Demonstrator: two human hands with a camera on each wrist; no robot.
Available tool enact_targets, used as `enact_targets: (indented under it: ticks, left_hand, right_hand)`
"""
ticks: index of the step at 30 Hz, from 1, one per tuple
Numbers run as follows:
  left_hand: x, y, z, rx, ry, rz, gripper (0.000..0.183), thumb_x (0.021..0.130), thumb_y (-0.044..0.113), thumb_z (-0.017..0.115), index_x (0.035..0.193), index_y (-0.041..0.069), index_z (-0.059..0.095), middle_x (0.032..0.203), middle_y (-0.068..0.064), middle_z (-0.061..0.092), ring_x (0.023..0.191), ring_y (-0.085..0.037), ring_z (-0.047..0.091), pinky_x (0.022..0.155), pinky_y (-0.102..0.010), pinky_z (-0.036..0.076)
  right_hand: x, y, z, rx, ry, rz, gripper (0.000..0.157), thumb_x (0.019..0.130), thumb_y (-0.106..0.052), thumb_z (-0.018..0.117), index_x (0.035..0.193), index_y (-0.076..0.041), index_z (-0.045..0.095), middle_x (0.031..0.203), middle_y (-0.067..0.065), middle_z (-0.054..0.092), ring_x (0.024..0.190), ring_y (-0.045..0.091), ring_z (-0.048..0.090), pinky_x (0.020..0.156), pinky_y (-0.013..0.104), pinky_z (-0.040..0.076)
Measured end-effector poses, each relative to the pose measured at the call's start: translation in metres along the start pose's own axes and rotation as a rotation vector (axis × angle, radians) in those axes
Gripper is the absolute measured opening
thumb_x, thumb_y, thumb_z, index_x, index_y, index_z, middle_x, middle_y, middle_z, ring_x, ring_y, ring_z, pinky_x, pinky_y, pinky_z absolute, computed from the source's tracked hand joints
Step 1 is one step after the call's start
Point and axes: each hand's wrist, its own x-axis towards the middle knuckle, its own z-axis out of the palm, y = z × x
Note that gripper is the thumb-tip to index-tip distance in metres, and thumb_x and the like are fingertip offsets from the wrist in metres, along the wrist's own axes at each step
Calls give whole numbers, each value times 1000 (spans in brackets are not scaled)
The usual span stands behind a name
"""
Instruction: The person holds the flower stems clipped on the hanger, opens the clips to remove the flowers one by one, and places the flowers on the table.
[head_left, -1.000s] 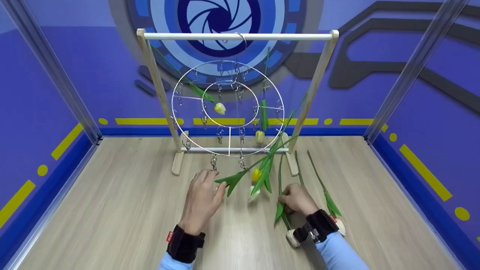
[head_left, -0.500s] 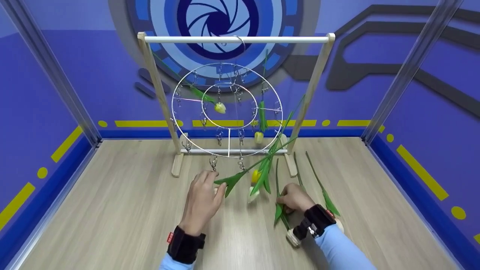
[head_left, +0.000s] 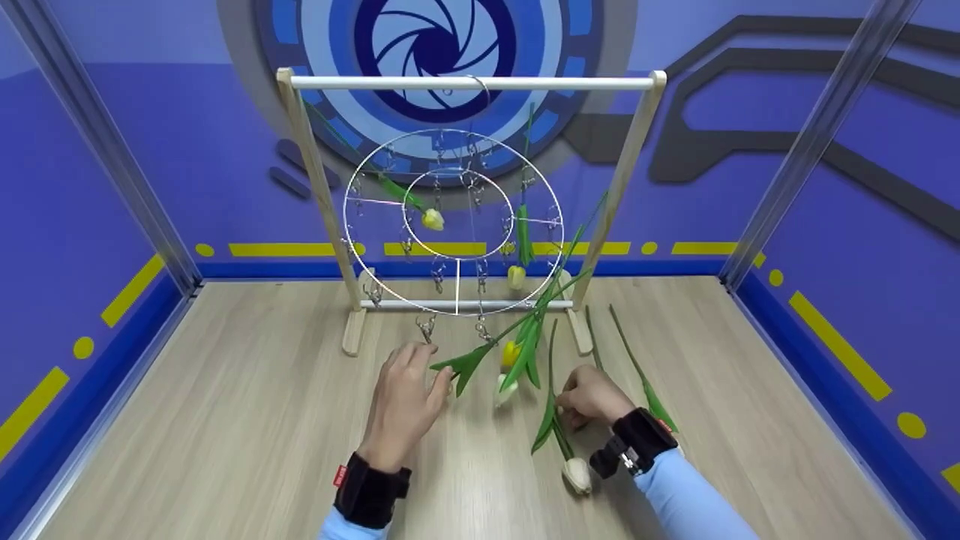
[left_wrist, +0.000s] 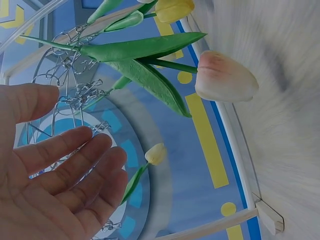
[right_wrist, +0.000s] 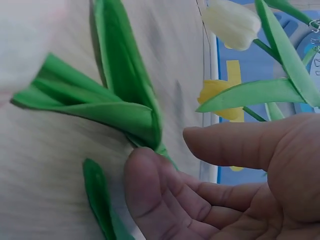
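My left hand is held up below the round wire hanger, palm towards it, fingers slightly bent and holding nothing. In the left wrist view a pinkish-white tulip hangs just beyond the thumb. My right hand is low at the table beside a white tulip lying there. In the right wrist view its index fingertip meets the base of the tulip's green leaves, while the thumb stays apart from the stem. A yellow tulip hangs past the thumb in that view.
The hanger with its metal clips hangs from a wooden stand. Pale yellow tulips hang at its back, others at its front right. Further stems lie right of my right hand. Blue walls surround the wooden table.
The white tulip on the table has shifted and turned slightly left at my right hand, its bloom showing more. My left hand has stayed in place. The head view has tilted slightly.
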Motion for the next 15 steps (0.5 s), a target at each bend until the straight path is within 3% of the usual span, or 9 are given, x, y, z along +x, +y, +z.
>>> enact_targets:
  ticks: [8, 15]
  left_hand:
    - [1, 1, -1, 6, -7, -5, 31, 93, 16, 77, 116, -4, 69, 111, -17, 69, 105, -34, 66, 93, -47, 55]
    - [1, 2, -1, 15, -25, -27, 32, 93, 17, 77, 117, -3, 69, 113, -17, 69, 106, -34, 66, 95, -48, 54]
  right_hand:
    - [-8, -5, -10, -45, -5, -71, 10, 92, 2, 67, 82, 0, 67, 76, 16, 67, 66, 25, 69, 62, 39, 60]
    - [-22, -16, -26, 24, -165, -228, 8, 96, -2, 65, 99, 5, 67, 82, 8, 64, 69, 20, 65, 64, 41, 58]
